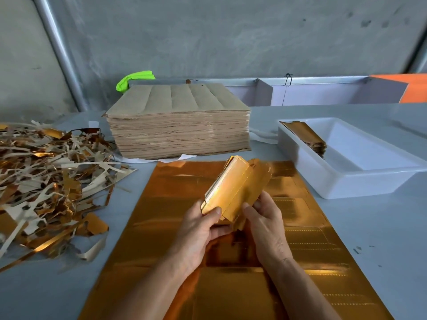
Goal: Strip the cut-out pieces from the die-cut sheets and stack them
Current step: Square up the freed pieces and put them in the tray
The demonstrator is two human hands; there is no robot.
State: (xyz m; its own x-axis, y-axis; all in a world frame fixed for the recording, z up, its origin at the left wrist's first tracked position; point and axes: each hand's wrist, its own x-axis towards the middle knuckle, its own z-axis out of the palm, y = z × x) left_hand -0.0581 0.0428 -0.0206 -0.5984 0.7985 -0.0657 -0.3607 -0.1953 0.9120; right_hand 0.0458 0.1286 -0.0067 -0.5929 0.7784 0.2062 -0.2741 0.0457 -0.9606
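Left hand (pixel 203 229) grips lower end of bundle of gold cut-out pieces (pixel 233 190), thumb across face; right hand (pixel 263 222) pinches its right edge, likely squaring bundle before stacking. Bundle held in air above gold die-cut sheet (pixel 300 239), which lies flat on counter (pixel 381 227). One white tray (pixel 342 188) right of sheet, one small stack of stripped pieces (pixel 309 139) leaning at its left wall. One tall brown sheet stack (pixel 178 125) beyond sheet. One heap of waste strips (pixel 46 181) left of sheet.
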